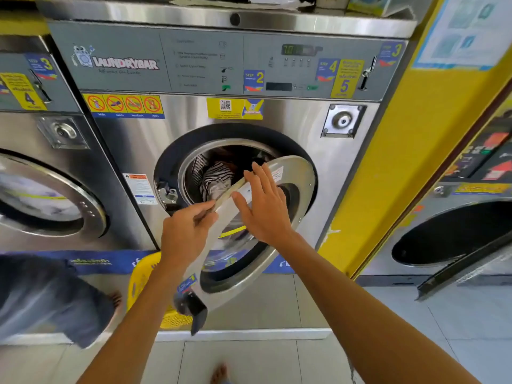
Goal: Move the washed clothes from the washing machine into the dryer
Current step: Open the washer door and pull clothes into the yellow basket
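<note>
Head view: the washer (221,112) fills the centre, its door (291,176) half open. The left hand (185,231) pinches the door's edge; the right hand (264,203) lies flat, fingers spread, on its inner face. Clothes (216,178) sit in the drum at 11 o'clock from the hands, a yellow basket (144,275) at 7

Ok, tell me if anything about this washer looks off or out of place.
Nothing looks damaged or spilled. The washer door is only partly swung open, with the left hand gripping its edge and the right hand flat on it. Striped clothes sit inside the drum. A yellow basket waits below.
</note>
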